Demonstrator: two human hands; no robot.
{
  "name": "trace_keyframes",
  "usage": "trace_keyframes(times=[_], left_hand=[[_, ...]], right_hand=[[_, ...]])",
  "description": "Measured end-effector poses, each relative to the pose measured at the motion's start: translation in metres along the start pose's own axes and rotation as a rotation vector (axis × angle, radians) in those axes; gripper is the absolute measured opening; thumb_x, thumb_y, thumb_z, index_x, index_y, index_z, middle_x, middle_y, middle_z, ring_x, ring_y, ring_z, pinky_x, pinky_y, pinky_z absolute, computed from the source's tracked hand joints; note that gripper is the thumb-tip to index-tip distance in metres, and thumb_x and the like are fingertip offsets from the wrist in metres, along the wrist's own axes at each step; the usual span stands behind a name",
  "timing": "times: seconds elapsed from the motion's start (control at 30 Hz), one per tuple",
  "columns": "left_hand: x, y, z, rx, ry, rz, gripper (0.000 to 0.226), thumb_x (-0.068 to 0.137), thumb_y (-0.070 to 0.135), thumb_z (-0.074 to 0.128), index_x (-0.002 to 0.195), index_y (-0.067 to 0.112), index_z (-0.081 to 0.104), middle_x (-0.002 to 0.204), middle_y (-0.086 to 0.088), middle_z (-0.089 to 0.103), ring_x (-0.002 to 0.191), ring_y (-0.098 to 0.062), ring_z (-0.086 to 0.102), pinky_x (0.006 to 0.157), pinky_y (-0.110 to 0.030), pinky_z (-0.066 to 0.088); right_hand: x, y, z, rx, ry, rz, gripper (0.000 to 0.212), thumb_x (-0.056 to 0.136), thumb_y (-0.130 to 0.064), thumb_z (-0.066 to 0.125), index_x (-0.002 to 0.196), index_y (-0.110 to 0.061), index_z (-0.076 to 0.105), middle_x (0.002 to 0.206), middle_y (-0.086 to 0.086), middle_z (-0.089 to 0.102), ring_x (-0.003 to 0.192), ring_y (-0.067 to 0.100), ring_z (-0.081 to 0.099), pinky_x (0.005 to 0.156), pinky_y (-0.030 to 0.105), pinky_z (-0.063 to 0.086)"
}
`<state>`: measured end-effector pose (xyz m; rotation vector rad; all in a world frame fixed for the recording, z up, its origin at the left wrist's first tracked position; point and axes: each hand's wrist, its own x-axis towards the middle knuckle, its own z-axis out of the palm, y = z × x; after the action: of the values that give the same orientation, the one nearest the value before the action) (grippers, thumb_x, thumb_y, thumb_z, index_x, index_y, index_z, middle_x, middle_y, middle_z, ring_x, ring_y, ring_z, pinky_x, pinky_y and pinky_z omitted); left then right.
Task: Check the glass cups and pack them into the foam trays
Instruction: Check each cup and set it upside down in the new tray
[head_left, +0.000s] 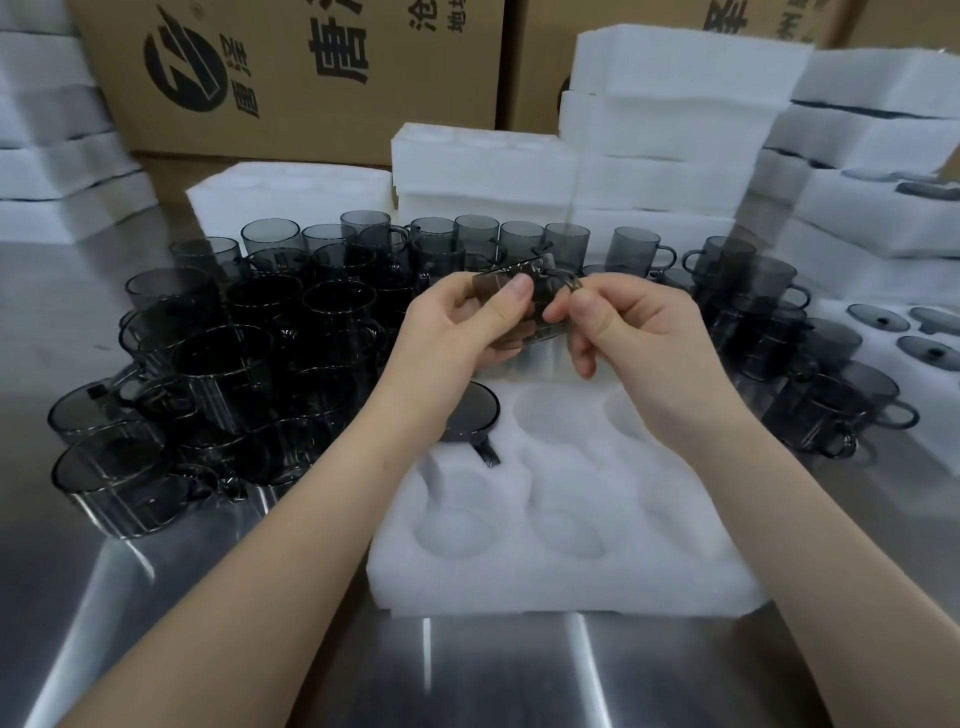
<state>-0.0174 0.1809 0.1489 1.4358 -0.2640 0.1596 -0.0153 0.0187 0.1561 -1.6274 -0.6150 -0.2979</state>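
From the head view, we have one smoky grey held cup (540, 310) up in the air between both hands, over the far edge of the foam tray (519, 582). Our left hand (457, 332) curls round its body, thumb pressed on the glass. Our right hand (634, 332) pinches the end where the handle seems to sit, though blur keeps us from being sure.

The cup lies tipped on its side, its long axis running roughly left to right between the two grips, so we judge it is being inspected and must be turned upright before it goes down.

One packed cup (467, 415) already sits in the tray's far-left pocket. The empty pocket (550, 410) just right of it lies almost straight below the held cup, and both hands are about equally close to it.

Loose cups (234, 353) crowd the steel table (467, 675) on the left, with more cups (769, 312) on the right. Foam stacks (675, 130) and cardboard boxes (311, 78) stand at the far side.
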Motion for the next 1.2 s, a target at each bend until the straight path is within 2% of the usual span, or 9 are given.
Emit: trace_keyframes(times=[0.17,0.3,0.4,0.57,0.7,0.83,0.9,1.07,1.2], left_hand=[[0.001,-0.004,0.001,0.1,-0.032,0.078,0.046,0.077,0.009,0.079,0.118,0.011,0.059,0.1,0.0,0.071,0.086,-0.004,0.067,0.074,-0.018,0.052],[0.0,-0.008,0.002,0.277,-0.053,0.126,0.053,0.057,0.026,0.085,0.1,0.024,0.053,0.085,0.007,0.072,0.079,-0.01,0.066,0.081,-0.031,0.054],[0.0,-0.008,0.003,0.302,-0.071,0.137,0.054,0.056,0.024,0.086,0.098,0.029,0.052,0.088,0.009,0.071,0.08,-0.005,0.065,0.078,-0.025,0.052],[0.0,-0.004,0.0,0.182,-0.071,0.157,0.063,0.071,0.002,0.082,0.127,0.012,0.056,0.125,-0.011,0.058,0.108,-0.015,0.062,0.091,-0.026,0.053],[-0.002,-0.002,-0.002,0.107,-0.116,0.132,0.059,0.08,-0.004,0.071,0.134,0.009,0.049,0.113,-0.005,0.059,0.092,-0.007,0.065,0.083,-0.02,0.052],[-0.006,-0.002,0.003,0.248,-0.194,0.231,0.044,0.081,0.007,0.065,0.123,0.017,0.053,0.118,0.0,0.064,0.111,-0.011,0.062,0.1,-0.034,0.048],[-0.008,-0.003,0.006,0.381,-0.199,0.266,0.054,0.078,0.016,0.065,0.13,0.017,0.052,0.126,0.002,0.06,0.12,-0.011,0.056,0.107,-0.037,0.043],[-0.011,-0.004,0.01,0.517,-0.13,0.347,0.074,0.071,0.027,0.083,0.137,0.022,0.05,0.128,0.011,0.06,0.118,-0.003,0.056,0.105,-0.031,0.043],[-0.01,-0.004,0.008,0.479,-0.135,0.358,0.073,0.07,0.017,0.083,0.136,0.017,0.052,0.126,0.009,0.059,0.122,-0.007,0.055,0.108,-0.035,0.043]], right_hand=[[0.004,0.005,-0.003,0.043,0.032,0.127,0.044,0.094,-0.041,0.045,0.054,-0.025,0.058,0.059,-0.003,0.044,0.057,0.016,0.042,0.06,0.027,0.035],[0.006,0.008,-0.004,-0.024,0.065,0.167,0.058,0.093,-0.05,0.045,0.042,-0.023,0.044,0.05,0.0,0.04,0.057,0.018,0.038,0.065,0.031,0.033],[0.006,0.009,-0.004,-0.003,0.096,0.216,0.063,0.09,-0.057,0.046,0.039,-0.02,0.05,0.049,0.002,0.047,0.052,0.02,0.042,0.06,0.027,0.038],[0.007,0.009,-0.009,0.108,0.13,0.15,0.016,0.085,-0.036,0.063,0.089,-0.021,0.068,0.074,0.002,0.061,0.063,0.015,0.056,0.058,0.028,0.048],[0.006,0.011,-0.007,0.217,-0.027,0.254,0.051,0.082,-0.037,0.066,0.128,-0.017,0.056,0.12,0.014,0.063,0.104,0.026,0.063,0.075,0.038,0.055],[0.002,0.006,-0.004,0.196,-0.133,0.293,0.043,0.089,-0.04,0.056,0.12,-0.011,0.06,0.115,0.017,0.064,0.101,0.025,0.063,0.085,0.04,0.056],[0.0,0.007,-0.002,0.12,-0.105,0.282,0.04,0.092,-0.039,0.055,0.118,-0.009,0.061,0.117,0.021,0.064,0.104,0.03,0.065,0.081,0.039,0.057],[0.001,0.007,0.003,-0.08,-0.021,0.19,0.027,0.095,-0.042,0.046,0.107,-0.028,0.065,0.105,0.001,0.069,0.094,0.013,0.069,0.073,0.031,0.057],[0.0,0.006,0.002,0.018,-0.023,0.226,0.034,0.1,-0.039,0.04,0.111,-0.02,0.065,0.108,0.01,0.07,0.098,0.022,0.07,0.069,0.035,0.059]])
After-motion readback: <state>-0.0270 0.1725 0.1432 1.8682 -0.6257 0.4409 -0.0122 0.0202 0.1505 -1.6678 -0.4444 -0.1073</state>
